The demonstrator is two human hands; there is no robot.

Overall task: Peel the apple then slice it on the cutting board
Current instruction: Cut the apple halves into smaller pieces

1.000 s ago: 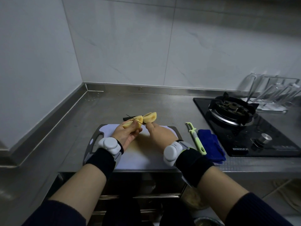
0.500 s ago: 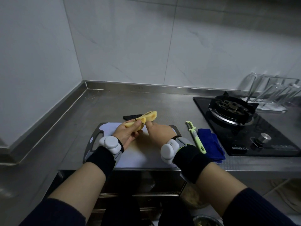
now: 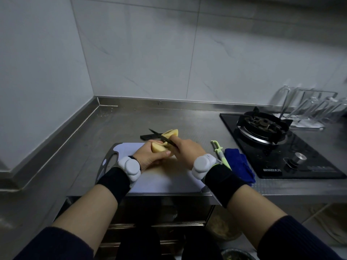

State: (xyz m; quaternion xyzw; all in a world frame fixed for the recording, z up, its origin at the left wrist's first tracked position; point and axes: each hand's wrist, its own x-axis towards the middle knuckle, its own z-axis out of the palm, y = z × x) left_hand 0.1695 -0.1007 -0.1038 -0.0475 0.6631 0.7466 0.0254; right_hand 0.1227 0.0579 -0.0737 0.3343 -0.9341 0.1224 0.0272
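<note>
My left hand grips a peeled, pale yellow apple piece just above the white cutting board. My right hand holds a black knife; its blade runs across the apple, tip pointing far left. A second peeled apple piece sits just behind the blade, at my right fingertips. I cannot tell whether the two pieces are still joined. Both wrists wear white sensor bands over black cuffs.
A black knife sheath lies on the steel counter behind the board. A green peeler and a blue cloth lie right of the board. Further right are a black gas hob and a glass rack. Walls close the left and back.
The knife blade has swung out further to the far left across the apple. My hands have drawn closer together, and the left piece sits lower in my left hand.
</note>
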